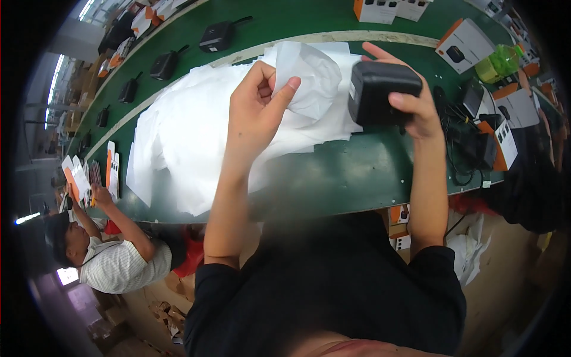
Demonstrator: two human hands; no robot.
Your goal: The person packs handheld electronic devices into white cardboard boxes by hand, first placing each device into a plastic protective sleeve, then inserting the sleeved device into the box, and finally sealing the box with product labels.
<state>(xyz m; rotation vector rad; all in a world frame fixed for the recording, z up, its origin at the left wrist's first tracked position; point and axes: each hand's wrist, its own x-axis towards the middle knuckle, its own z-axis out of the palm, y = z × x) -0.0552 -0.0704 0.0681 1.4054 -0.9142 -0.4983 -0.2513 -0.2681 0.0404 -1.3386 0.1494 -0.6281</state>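
Pinches white paper [313, 83] in the left hand [254, 110]; well apart, clasps a black box [377, 92] in the partly hidden right hand [423, 114].

Black device [380, 92] was cased in smooth plastic, white sheet [312, 77] was creased and papery, green table [345, 172] was finished smooth and glossy, bottle [497, 64] was made of clear plastic

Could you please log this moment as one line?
left hand: pinching white sheet | right hand: holding black device | pile: white sheets, on green table
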